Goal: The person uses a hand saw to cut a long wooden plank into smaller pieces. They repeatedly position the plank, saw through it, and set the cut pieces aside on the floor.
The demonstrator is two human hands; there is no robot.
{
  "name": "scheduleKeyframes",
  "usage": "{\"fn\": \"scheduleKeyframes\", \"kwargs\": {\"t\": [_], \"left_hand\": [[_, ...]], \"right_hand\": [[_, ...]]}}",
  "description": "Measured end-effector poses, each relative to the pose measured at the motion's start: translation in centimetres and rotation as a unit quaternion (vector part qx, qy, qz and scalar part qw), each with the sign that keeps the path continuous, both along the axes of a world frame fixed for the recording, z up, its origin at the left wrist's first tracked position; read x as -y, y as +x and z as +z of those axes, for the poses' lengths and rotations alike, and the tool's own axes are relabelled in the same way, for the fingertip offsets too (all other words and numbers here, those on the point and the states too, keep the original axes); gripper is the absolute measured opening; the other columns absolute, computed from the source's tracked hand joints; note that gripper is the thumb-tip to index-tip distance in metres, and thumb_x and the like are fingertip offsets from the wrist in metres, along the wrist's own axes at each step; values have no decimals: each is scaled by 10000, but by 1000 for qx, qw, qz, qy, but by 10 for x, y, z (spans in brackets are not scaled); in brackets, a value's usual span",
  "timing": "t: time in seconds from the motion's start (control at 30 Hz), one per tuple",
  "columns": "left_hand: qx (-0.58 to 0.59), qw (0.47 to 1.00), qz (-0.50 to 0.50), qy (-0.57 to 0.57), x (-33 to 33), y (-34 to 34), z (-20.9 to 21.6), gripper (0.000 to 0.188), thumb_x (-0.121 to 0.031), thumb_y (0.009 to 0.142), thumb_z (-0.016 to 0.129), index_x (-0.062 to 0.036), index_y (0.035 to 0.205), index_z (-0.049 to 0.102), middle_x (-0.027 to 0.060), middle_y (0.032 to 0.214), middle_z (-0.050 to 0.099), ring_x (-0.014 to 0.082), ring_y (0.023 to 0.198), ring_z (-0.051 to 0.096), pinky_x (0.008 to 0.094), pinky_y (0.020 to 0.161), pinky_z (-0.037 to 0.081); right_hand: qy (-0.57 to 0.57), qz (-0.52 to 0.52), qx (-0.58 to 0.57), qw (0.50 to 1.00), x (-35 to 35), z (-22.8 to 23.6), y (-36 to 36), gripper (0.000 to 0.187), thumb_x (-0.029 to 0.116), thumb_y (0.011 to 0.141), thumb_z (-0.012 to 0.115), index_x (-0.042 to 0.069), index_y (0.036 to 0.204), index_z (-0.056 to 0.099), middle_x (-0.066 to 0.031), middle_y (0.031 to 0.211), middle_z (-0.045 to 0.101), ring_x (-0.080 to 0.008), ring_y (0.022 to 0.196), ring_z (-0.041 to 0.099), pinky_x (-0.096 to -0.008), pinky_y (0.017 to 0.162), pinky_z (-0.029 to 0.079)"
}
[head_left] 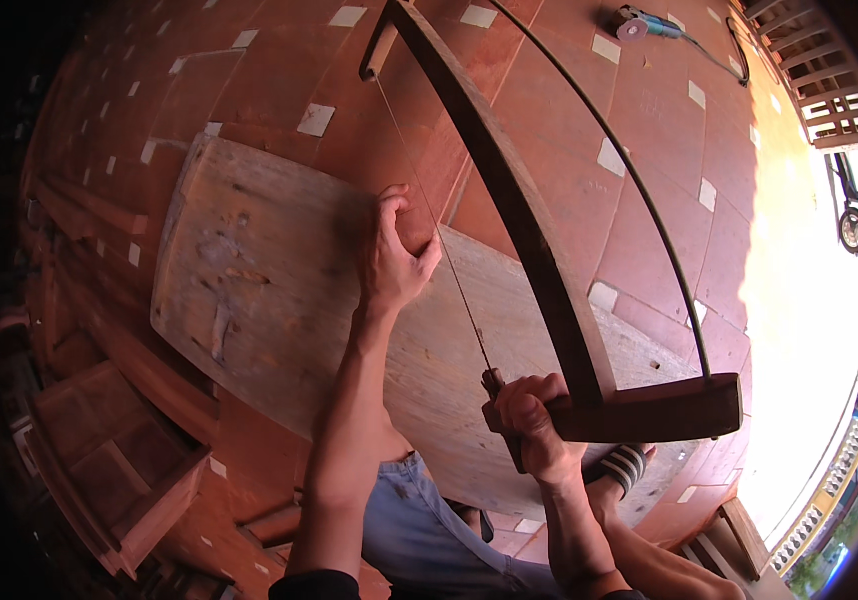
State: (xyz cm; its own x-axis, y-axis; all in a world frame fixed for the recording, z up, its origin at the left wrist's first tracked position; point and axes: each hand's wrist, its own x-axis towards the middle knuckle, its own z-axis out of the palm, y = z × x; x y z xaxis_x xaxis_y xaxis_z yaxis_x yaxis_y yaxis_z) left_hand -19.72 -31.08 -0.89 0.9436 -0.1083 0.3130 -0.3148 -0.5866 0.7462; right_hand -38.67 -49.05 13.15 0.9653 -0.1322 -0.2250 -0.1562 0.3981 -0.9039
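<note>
My right hand (539, 425) is wrapped around the handle end of a large wooden bow saw (524, 215). The saw has a dark middle bar, a crosspiece at each end and a curved rod along its right side. Its thin blade (411, 160) slants from the far crosspiece down to my right hand. Left of the blade is my left hand (399, 255), fingers bent and thumb apart, the thumb tip close to the blade. Whether it touches the blade or the reddish wood behind it, I cannot tell. Beneath both hands lies a worn wooden board (289, 260).
An angle grinder (644, 25) with a cord lies on the tiled floor at the far right. Reddish wooden pieces (129, 350) and a wooden frame or drawer (114, 465) are at left. A sandalled foot (624, 465) rests near the board's right end. A motorbike (854, 220) stands outside.
</note>
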Motion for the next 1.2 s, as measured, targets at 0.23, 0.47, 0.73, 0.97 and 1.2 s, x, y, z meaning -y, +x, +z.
{"fn": "scheduleKeyframes", "kwargs": {"t": [0.23, 0.47, 0.73, 0.97, 1.2], "left_hand": [[-4, 1000, 13, 12, -3, 0, -3, 595, -90, 754, 838, -49, 1230, 485, 187, 1414, 585, 394, 1280, 586, 468, 1072, 478], [-24, 1000, 16, 6, -1, 0, 0, 580, -84, 740, 843, -52, 1196, 485, 185, 1420, 594, 404, 1241, 604, 478, 1034, 484], [-34, 999, 21, 7, 0, 1, -1, 573, -77, 730, 843, -60, 1177, 485, 185, 1449, 587, 400, 1258, 597, 477, 1044, 478], [-21, 1000, 11, 2, 0, 0, -1, 559, -87, 738, 830, -66, 1173, 480, 179, 1455, 582, 408, 1273, 590, 485, 1058, 471], [-20, 999, 10, 24, -2, 0, -1, 565, -93, 744, 826, -65, 1188, 477, 180, 1460, 573, 409, 1271, 588, 485, 1052, 475]], "right_hand": [[2, 5, 4, 1000, 1, -4, -4, 321, 180, 1038, 691, 61, 826, 481, -92, 695, 549, -197, 635, 506, -366, 633, 435], [-10, 6, 20, 1000, -3, -6, -8, 313, 177, 1041, 688, 54, 835, 487, -89, 707, 548, -204, 647, 508, -372, 639, 445], [35, 15, -19, 999, 5, -1, -17, 284, 216, 1058, 677, 11, 884, 586, -97, 850, 669, -167, 767, 601, -332, 718, 497], [32, 22, -12, 999, 8, -5, -17, 270, 199, 1055, 680, 3, 894, 589, -108, 844, 663, -183, 763, 604, -334, 716, 496], [43, 19, -6, 999, 8, -9, -15, 256, 168, 1048, 683, -1, 872, 604, -97, 821, 647, -200, 747, 596, -346, 703, 485]]}}
